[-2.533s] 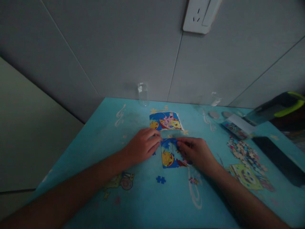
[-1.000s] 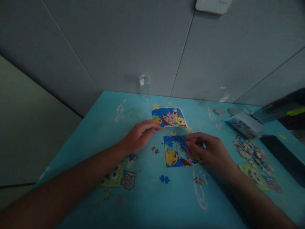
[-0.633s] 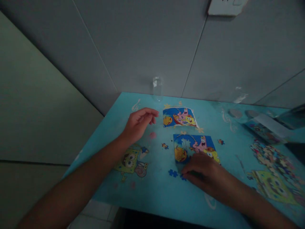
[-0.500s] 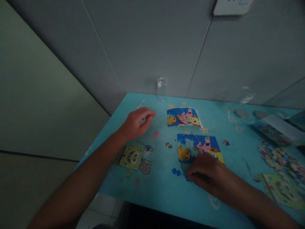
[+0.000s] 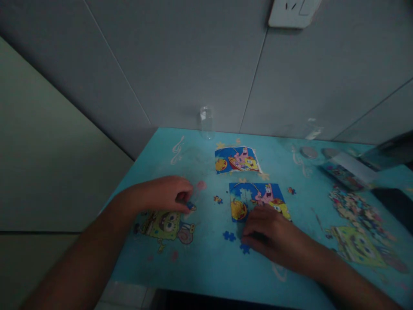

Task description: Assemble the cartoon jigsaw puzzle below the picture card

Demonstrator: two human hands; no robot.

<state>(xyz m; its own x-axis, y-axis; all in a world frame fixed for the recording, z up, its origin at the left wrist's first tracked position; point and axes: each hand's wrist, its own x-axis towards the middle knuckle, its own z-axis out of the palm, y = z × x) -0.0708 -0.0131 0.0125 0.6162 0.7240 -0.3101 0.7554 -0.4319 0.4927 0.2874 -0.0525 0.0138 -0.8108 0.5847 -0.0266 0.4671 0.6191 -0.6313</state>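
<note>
A partly assembled jigsaw puzzle (image 5: 238, 193) of cartoon figures on blue lies mid-table, with a gap in its upper left part. My right hand (image 5: 269, 228) covers its lower edge, fingers bent and pressed together; whatever they hold is hidden. Close to those fingertips lies a blue puzzle piece (image 5: 245, 248), with another blue puzzle piece (image 5: 229, 236) to its left. My left hand (image 5: 169, 193) is curled closed over the cartoon print at the left, with nothing visible in its fingers. A small multicoloured puzzle piece (image 5: 218, 199) sits left of the puzzle, another piece (image 5: 291, 190) to its right.
Behind the puzzle lies a printed reference picture (image 5: 237, 159). A clear jar (image 5: 207, 124) stands near the wall. To the right are a heap of loose puzzle pieces (image 5: 358, 211), a round lid (image 5: 309, 152) and a dark flat object (image 5: 393, 206). A wall socket (image 5: 293, 13) is above.
My left hand has come down and toward me, from beside the reference picture onto the cartoon print. My right hand stays by the puzzle's lower edge, and more of the blue piece shows. The view has shifted.
</note>
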